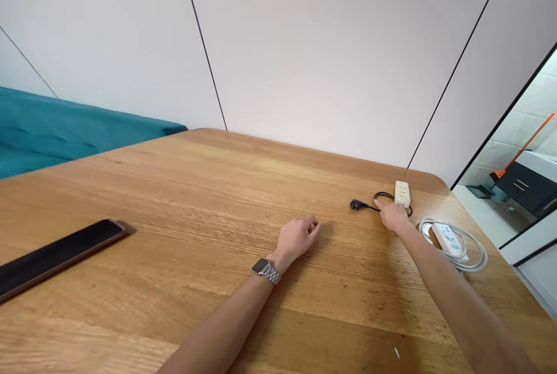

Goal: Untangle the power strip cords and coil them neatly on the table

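Observation:
My right hand (393,215) reaches to the far right of the wooden table (183,200) and lies on the black cord (368,206) of a cream power strip (402,193). Its fingers point along the cord toward the black plug (355,204); whether they grip it I cannot tell. My left hand (298,236), with a metal watch (266,270) on the wrist, rests on the table in the middle with fingers loosely curled and nothing in them.
A white power strip (448,239) with a coiled white cable lies just right of my right forearm. A long dark flat bar (56,255) lies at the left. A teal bench (65,127) stands behind the table, and a doorway opens at the right.

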`<action>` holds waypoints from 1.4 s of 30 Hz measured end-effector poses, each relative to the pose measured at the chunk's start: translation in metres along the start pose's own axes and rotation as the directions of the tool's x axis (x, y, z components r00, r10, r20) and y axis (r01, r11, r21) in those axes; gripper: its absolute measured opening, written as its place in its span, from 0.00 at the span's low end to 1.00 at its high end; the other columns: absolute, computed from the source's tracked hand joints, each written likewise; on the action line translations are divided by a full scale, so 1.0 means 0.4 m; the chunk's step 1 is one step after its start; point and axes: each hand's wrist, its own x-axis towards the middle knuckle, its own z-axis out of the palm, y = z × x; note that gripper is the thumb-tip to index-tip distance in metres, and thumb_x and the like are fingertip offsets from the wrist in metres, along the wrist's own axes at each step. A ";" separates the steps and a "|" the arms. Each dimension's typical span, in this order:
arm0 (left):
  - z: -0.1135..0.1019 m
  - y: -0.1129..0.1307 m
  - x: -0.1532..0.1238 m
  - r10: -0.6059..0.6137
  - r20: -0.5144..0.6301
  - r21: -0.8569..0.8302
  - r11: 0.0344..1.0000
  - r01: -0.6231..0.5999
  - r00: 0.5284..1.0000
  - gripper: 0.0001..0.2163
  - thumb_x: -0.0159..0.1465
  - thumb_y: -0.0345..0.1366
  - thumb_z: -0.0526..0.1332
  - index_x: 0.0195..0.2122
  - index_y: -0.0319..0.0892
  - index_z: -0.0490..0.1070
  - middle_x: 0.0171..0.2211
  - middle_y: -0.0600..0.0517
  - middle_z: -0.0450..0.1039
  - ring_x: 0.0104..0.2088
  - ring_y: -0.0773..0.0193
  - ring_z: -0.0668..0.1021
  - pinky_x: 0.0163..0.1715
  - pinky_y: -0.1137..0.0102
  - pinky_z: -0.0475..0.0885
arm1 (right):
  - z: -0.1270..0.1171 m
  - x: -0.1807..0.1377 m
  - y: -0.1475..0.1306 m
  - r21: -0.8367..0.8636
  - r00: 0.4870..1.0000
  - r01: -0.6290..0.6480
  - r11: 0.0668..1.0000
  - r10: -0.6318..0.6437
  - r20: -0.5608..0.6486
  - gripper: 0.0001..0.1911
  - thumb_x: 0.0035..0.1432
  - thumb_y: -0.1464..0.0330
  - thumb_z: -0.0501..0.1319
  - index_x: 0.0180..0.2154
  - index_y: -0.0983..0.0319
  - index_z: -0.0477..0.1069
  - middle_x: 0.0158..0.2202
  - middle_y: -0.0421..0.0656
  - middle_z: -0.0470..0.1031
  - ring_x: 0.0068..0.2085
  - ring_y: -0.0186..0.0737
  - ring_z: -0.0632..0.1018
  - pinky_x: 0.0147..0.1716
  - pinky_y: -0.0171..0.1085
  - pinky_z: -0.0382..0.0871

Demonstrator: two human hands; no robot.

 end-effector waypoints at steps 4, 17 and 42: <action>0.003 0.001 0.003 -0.013 -0.003 0.000 1.000 0.013 1.000 0.13 0.64 0.42 0.52 0.34 0.45 0.74 0.28 0.51 0.77 0.31 0.61 0.77 0.27 0.71 0.59 | -0.014 0.009 0.075 0.037 0.992 -0.122 0.992 0.122 0.020 0.26 0.59 0.74 0.50 0.60 0.59 0.63 0.54 0.53 0.71 0.52 0.52 0.73 0.48 0.46 0.61; 0.008 0.009 0.002 0.033 0.079 0.025 0.999 -0.035 0.996 0.11 0.65 0.41 0.53 0.35 0.45 0.74 0.29 0.52 0.77 0.33 0.62 0.77 0.27 0.71 0.59 | -0.009 -0.092 0.128 0.188 0.923 -0.259 0.947 0.300 -0.242 0.25 0.64 0.56 0.48 0.54 0.63 0.68 0.53 0.51 0.70 0.54 0.49 0.68 0.50 0.39 0.59; 0.029 0.034 -0.003 0.174 0.133 0.014 0.984 -0.178 0.976 0.13 0.64 0.42 0.52 0.33 0.44 0.74 0.28 0.51 0.77 0.29 0.63 0.76 0.26 0.72 0.60 | 0.153 -0.106 0.071 0.235 0.830 0.093 0.968 0.054 -0.554 0.20 0.62 0.63 0.54 0.52 0.62 0.72 0.50 0.50 0.73 0.48 0.49 0.71 0.50 0.44 0.64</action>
